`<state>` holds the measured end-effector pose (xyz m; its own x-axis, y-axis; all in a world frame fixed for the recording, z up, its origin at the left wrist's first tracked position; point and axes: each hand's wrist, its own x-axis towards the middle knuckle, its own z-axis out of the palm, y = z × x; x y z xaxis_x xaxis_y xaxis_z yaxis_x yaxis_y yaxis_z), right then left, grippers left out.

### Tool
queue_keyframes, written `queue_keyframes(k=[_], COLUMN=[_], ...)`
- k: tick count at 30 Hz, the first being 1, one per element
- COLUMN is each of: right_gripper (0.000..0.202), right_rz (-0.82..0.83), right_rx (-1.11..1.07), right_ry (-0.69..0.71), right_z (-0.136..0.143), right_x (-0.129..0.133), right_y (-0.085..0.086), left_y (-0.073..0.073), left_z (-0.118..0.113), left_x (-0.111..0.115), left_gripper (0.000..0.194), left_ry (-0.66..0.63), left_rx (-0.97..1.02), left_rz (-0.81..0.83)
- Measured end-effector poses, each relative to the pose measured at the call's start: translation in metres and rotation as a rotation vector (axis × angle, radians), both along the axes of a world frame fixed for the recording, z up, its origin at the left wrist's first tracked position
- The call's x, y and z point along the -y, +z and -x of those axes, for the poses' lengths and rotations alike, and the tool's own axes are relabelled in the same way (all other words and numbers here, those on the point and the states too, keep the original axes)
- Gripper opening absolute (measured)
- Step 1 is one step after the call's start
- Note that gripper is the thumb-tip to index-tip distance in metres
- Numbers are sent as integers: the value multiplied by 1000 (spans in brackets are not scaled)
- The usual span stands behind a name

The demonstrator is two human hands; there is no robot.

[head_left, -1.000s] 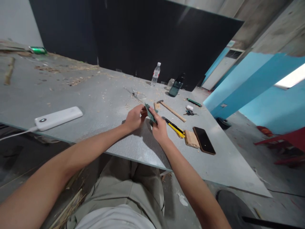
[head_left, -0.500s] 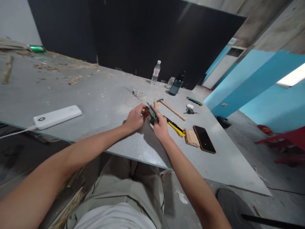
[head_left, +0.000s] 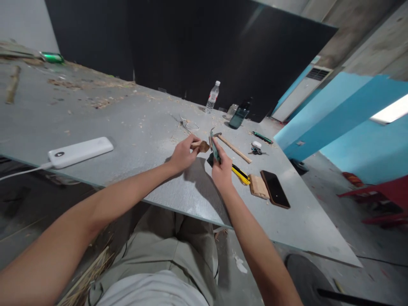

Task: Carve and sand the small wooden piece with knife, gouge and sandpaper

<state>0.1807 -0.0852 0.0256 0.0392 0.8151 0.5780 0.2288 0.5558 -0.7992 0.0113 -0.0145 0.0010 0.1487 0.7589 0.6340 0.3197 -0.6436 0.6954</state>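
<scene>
A small carved wooden piece with a rounded end is pinched in my left hand, over the grey table. My right hand is wrapped round a green-handled cutting tool, its thin blade pointing up and away. The two hands are apart, with a narrow gap between wood and tool. Beyond my right hand lies a hammer with a wooden handle. A yellow and black utility knife rests just right of my right hand, beside a wooden block.
A phone, keys, a white case and a green cutter lie at the right. A clear bottle and dark bottle stand behind. A white power bank lies left. Wood shavings are scattered about.
My hands have moved apart; the right hand with the tool has shifted right, and the wooden piece in my left hand shows more fully. The view has shifted slightly.
</scene>
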Motion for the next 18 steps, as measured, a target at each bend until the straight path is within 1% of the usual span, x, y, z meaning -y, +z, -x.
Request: queue_keyframes(k=[2, 7, 10, 16, 18], right_gripper=[64, 47, 40, 40, 35], right_rz=[29, 181, 235, 323, 357], right_rx=[-68, -439, -565, -790, -850], right_ry=[-10, -47, -45, -50, -45], right_z=[-3, -4, -7, -18, -19], right_x=[-3, -19, -26, -25, -24], right_y=[0, -11, -15, -11, -9], left_y=[1, 5, 6, 5, 5], left_z=[1, 6, 6, 5, 4], left_x=[0, 0, 1, 6, 7], left_gripper=[14, 14, 14, 13, 13], left_ry=[14, 34, 26, -12, -23], left_rx=[-9, -36, -62, -109, -125], left_rz=[-6, -25, -39, -60, -62])
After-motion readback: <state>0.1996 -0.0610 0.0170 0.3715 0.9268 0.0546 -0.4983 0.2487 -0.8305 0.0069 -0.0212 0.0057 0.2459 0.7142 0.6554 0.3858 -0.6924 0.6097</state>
